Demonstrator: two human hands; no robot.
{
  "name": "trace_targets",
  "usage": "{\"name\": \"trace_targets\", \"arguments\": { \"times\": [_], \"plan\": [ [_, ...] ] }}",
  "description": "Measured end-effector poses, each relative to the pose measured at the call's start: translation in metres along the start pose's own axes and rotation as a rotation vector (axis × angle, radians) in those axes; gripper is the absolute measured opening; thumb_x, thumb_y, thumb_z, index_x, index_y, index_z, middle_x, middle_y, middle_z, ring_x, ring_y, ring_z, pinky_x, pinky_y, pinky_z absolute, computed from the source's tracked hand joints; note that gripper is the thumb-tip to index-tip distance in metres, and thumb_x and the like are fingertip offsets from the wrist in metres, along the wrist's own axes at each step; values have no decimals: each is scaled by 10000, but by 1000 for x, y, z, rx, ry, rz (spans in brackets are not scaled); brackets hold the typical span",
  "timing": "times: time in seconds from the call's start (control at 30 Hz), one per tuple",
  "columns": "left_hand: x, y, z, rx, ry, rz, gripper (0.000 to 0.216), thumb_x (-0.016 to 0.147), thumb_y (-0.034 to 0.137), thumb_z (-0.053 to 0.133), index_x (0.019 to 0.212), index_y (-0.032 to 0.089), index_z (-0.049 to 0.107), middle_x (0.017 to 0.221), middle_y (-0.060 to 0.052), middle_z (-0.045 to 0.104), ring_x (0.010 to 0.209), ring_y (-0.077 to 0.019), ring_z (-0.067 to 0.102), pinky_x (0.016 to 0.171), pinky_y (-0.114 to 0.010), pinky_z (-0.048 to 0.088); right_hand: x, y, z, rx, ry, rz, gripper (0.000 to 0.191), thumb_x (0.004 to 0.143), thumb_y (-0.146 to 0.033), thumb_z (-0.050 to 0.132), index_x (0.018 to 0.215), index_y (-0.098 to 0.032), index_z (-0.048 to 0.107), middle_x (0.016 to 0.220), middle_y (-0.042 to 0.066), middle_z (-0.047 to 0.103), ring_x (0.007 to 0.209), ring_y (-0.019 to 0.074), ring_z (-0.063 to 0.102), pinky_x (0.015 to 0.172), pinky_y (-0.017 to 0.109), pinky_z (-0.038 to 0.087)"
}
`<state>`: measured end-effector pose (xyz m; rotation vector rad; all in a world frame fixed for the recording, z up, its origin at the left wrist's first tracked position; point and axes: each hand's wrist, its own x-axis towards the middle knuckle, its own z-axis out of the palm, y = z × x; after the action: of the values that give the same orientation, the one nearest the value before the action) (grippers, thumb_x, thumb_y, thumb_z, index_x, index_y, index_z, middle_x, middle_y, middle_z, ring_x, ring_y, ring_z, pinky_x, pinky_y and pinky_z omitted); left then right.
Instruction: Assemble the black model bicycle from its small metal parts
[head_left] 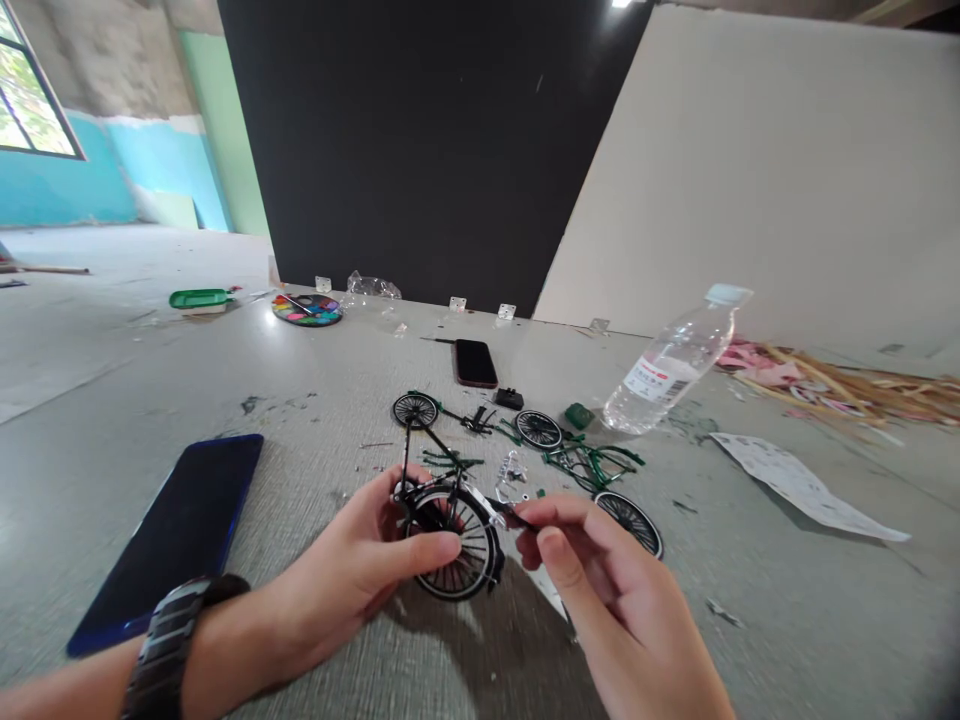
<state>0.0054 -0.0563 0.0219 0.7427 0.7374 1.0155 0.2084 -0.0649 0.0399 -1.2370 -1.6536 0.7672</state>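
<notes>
On a grey bench (750,600) strewn with green bicycle parts (592,465), my left grip (360,560) is clasping a model bicycle (457,545) by its wheel; my right grip (600,580) is pinching a small dark piece (517,517).

The right hand (615,600) pinches a dark bit (516,517) too small to identify; the left hand (352,575) partly covers the wheel (469,552).

You are looking at very little that is reading clearly. The water bottle (679,365), right of centre, is carrying a white label with a red mark and a barcode, too small to read. The paper sheet (806,487), far right, is showing only faint, illegible print.
</notes>
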Motion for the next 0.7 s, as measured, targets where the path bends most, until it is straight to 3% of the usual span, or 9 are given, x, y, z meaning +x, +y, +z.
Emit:
{"name": "trace_targets", "arguments": {
  "times": [0.2,0.4,0.57,0.7],
  "plan": [
    [1,2,-2,-43,14,26,440,654,220,910,899,181,547,841,17,647,817,-120,620,739,-219,483,0,1,-2,-76,51,11,285,919,-482,568,932,-228,698,746,43,720,640,177,688,527,228,559],
    [2,3,-2,-64,169,45,395,714,181,871,1042,186,652,986,-14,720,877,-107,657,798,-184,506,-2,7,2,-15,-63,51,248,929,-465,570,948,-244,683,828,41,730,728,174,707,592,217,581],
    [6,5,1,-186,185,83,156,821,241,759,924,139,701,998,-70,744,883,-165,683,803,-242,543,-5,6,7,15,-119,63,238,906,-455,608,919,-233,694,806,44,722,686,166,699,585,221,586],
    [4,5,2,-181,186,53,181,819,203,763,985,164,704,994,-52,753,884,-157,692,846,-253,533,-6,6,7,13,-147,90,235,877,-456,651,923,-232,702,805,43,728,641,162,692,521,218,569]
  ]
}}
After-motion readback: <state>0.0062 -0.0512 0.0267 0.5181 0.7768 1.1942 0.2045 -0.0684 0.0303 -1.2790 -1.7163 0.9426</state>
